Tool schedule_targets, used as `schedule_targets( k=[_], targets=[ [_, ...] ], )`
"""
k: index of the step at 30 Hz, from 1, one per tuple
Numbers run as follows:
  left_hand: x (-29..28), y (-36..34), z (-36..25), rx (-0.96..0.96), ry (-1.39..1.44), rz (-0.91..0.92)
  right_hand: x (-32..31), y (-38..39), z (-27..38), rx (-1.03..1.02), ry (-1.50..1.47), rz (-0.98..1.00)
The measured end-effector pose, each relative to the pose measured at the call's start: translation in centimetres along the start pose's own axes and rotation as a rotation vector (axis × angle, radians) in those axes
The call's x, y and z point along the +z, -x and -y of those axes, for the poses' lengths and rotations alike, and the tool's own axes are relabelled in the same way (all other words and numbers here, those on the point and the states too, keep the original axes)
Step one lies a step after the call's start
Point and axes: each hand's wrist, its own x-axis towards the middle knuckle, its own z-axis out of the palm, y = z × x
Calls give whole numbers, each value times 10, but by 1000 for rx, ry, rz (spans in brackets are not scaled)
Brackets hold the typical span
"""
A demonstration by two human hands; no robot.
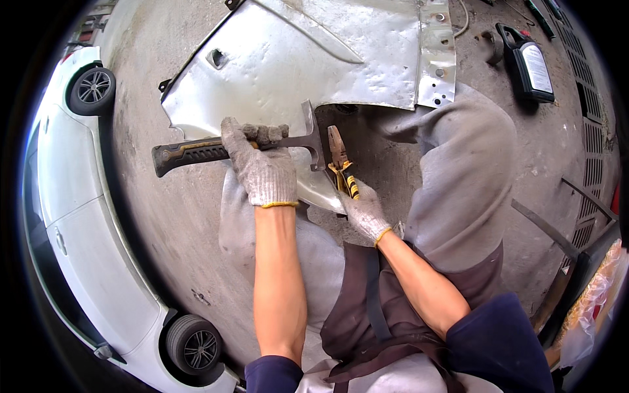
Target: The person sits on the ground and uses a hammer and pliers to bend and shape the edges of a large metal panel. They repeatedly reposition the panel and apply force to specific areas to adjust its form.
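Work appears unfinished, the completed portion indeterminable: the silver metal panel [282,78] over the floor [164,209] is dented toward its right edge, the gloved left hand [265,170] grips the hammer [193,153], and the gloved right hand [363,213] grips the pliers [337,145] beside the panel's arched lower edge

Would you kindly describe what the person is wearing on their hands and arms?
The left hand and right hand wear off-white knitted gloves with yellow-edged cuffs, the left glove's fingers visibly soiled. Both forearms are bare below navy sleeves.
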Motion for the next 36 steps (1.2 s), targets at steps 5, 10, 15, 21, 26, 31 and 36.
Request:
schedule_targets(
  k=[5,10,15,21,26,31,36],
  targets=[
    [22,18,9,-40,-16,25,0,6,13,86,-47,89],
    [36,14,-24,233,-204,204,0,4,11,77,-40,-62],
    [25,1,-5,168,-306,208,0,-3,17,-57,-23,-108],
    [23,2,7,120,-268,149,-4,-14,27,-60,89,-64],
    [26,1,4,82,-190,107,-1,-16,25,-21,-371,-120],
    [23,2,4,85,-204,144,-11,-11,33,-68,-20,-107],
    [27,7,6,87,-201,166,-16,-14,20,-148,-9,-131]
  ],
)
